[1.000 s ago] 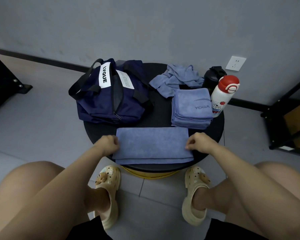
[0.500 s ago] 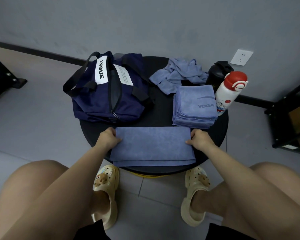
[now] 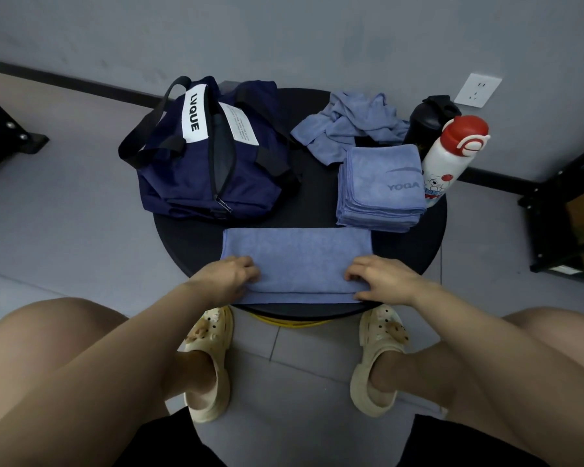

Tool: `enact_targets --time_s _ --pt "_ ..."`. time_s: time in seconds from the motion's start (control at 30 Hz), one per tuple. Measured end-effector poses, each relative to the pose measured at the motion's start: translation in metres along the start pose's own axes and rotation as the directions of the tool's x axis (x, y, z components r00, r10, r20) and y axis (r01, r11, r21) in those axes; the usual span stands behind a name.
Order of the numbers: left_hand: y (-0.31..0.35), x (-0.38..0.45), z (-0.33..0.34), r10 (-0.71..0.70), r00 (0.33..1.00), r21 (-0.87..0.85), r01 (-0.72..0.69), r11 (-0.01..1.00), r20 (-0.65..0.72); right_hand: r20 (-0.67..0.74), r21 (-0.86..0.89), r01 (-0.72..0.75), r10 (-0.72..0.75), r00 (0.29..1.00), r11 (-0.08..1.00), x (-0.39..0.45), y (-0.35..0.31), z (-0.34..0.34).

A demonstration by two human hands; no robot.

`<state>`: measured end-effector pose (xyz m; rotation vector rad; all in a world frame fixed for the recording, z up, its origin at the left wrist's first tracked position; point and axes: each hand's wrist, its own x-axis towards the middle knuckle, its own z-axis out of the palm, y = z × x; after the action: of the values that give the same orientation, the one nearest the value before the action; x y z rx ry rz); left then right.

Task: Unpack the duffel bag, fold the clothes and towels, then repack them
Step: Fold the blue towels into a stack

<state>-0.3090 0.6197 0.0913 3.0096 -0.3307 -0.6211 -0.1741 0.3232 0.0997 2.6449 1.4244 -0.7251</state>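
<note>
Towel (image 3: 297,256) folded flat at the near edge of the round black table (image 3: 321,210), both hands on it.

One towel out front, long axis running left-right, fold edge toward the person. Left hand (image 3: 230,276) and right hand (image 3: 381,279) each sit on a near end with fingers curled onto the cloth; can't tell if they're pinching it or just pressing. Behind it: one navy duffel bag (image 3: 196,170) back left, zip half open and pointing at the person, one stack of folded towels (image 3: 380,188) marked YOGA back right, one crumpled cloth (image 3: 348,124) further back. Two bottles at the far right edge, one white with a red cap (image 3: 452,156), one black (image 3: 430,117). Two cream clogs on the floor below.
</note>
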Motion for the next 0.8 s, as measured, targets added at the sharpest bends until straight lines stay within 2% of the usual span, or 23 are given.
enact_targets --time_s 0.13,0.27,0.37,0.5,0.63,0.7,0.8 --pt "0.008 -0.003 0.000 0.019 0.998 0.055 -0.016 0.998 -0.063 -0.083 -0.095 0.039 -0.047 0.995 0.995 -0.005 -0.003 0.002" --pt "0.010 -0.010 -0.005 0.001 0.981 0.026 0.004 1.000 -0.196 -0.165 -0.073 0.006 -0.018 0.986 0.997 -0.008 -0.001 -0.005" --pt "0.006 -0.018 -0.001 0.066 0.955 0.006 -0.067 0.998 -0.289 -0.197 -0.057 0.019 -0.029 0.980 0.998 -0.013 -0.001 -0.009" --pt "0.006 -0.022 0.009 0.197 0.956 0.039 -0.193 0.980 -0.216 -0.094 -0.086 0.059 -0.067 0.993 0.995 -0.018 -0.002 -0.002" --pt "0.009 -0.018 0.014 0.114 0.992 0.103 -0.109 0.989 -0.044 0.013 -0.106 0.069 -0.068 0.998 0.992 -0.016 -0.001 0.002" --pt "0.010 -0.017 0.010 0.096 0.992 0.088 -0.089 0.992 -0.084 0.012 -0.086 0.033 -0.032 0.999 0.996 -0.015 -0.003 0.000" --pt "0.011 -0.011 0.008 0.133 0.960 0.101 -0.111 0.989 -0.248 -0.084 -0.098 0.008 -0.016 0.996 0.995 -0.009 -0.008 -0.003"
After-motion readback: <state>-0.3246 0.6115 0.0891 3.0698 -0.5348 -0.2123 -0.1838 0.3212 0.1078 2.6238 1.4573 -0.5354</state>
